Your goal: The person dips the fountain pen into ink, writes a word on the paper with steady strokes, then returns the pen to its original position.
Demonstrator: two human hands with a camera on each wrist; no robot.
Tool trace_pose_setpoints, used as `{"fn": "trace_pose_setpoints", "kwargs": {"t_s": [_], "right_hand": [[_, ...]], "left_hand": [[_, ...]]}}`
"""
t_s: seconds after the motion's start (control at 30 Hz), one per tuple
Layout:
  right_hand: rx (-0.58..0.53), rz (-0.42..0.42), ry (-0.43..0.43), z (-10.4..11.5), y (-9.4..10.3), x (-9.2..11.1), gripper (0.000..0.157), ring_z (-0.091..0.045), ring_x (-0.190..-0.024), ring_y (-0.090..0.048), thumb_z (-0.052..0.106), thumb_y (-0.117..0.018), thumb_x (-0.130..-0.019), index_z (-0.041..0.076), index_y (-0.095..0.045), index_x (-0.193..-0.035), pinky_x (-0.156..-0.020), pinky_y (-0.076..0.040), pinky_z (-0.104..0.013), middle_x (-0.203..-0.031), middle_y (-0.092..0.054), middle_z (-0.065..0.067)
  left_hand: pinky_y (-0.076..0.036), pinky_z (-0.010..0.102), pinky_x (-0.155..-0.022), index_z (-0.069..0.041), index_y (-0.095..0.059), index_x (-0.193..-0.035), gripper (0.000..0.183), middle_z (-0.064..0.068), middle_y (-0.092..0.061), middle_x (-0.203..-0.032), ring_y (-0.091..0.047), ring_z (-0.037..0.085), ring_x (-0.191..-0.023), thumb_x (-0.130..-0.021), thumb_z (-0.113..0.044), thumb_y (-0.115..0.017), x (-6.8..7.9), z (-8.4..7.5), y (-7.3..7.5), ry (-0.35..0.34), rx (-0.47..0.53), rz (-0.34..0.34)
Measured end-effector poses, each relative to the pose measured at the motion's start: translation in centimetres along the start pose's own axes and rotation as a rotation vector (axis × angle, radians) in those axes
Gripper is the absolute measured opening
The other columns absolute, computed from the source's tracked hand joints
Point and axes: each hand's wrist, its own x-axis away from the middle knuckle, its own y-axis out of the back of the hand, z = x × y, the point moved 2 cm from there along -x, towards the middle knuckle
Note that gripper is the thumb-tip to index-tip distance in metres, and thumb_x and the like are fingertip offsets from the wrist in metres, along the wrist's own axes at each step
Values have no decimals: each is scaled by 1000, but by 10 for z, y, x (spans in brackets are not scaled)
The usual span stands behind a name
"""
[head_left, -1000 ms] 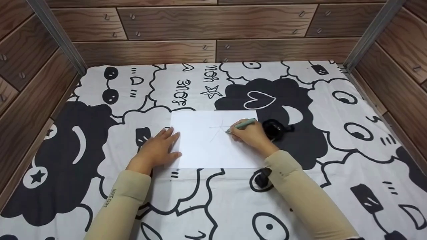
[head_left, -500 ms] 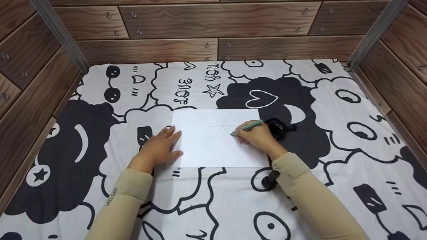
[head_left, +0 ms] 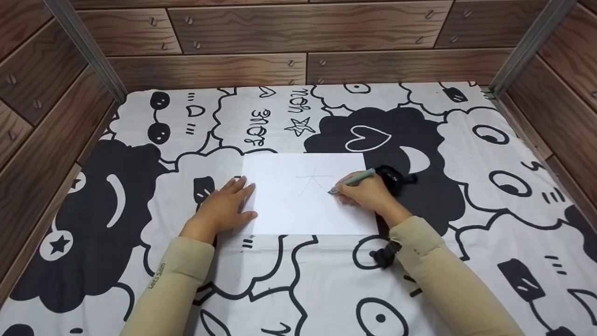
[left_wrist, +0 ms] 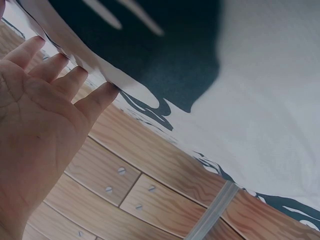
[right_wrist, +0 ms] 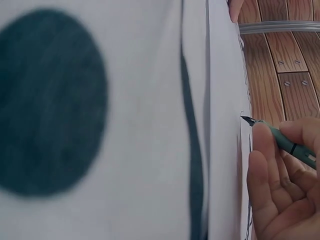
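A white sheet of paper (head_left: pixel 280 210) lies on the patterned cloth, bearing thin pen strokes (head_left: pixel 313 177): a horizontal line crossed by one running down to the left, plus one slanting down to the right. My right hand (head_left: pixel 366 192) pinches a green fountain pen (head_left: pixel 358 177) between thumb and fingers. In the right wrist view the pen's dark nib (right_wrist: pixel 247 120) is at the paper, at the end of the right slanting stroke in the head view. My left hand (head_left: pixel 223 207) rests flat at the paper's left edge, fingers spread; the left wrist view shows its palm side (left_wrist: pixel 45 115).
The black-and-white cartoon cloth (head_left: pixel 261 298) covers the surface around the paper. Black gear (head_left: pixel 394 179) sits beside my right wrist. Wood-print panels (head_left: pixel 233 32) wall the back and sides, with grey metal posts (head_left: pixel 86 51) at the corners.
My right hand has moved the pen down and to the right, and the slanting stroke on the right side has grown longer. The left hand stays in place on the paper's edge.
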Motion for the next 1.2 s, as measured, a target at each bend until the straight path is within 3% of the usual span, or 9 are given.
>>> {"fn": "trace_pose_setpoints", "kwargs": {"t_s": [0.8, 1.2], "right_hand": [[6, 12, -38, -8, 9, 9, 18, -12, -60, -65, 22, -69, -85, 5, -72, -90, -52, -49, -22, -69, -69, -5], [-167, -104, 52, -8, 13, 8, 20, -14, -70, -69, 17, -71, -86, 1, -71, -98, -60, -56, -29, -84, -72, -9]], "left_hand": [[-20, 59, -108, -12, -37, -148, 69, 13, -25, -154, -16, 34, -142, -90, -39, -62, -1, 0, -1, 10, 11, 11], [-18, 59, -109, -13, -37, -148, 69, 11, -24, -155, -14, 34, -142, -90, -40, -62, -3, 1, -2, 25, 8, 24]]}}
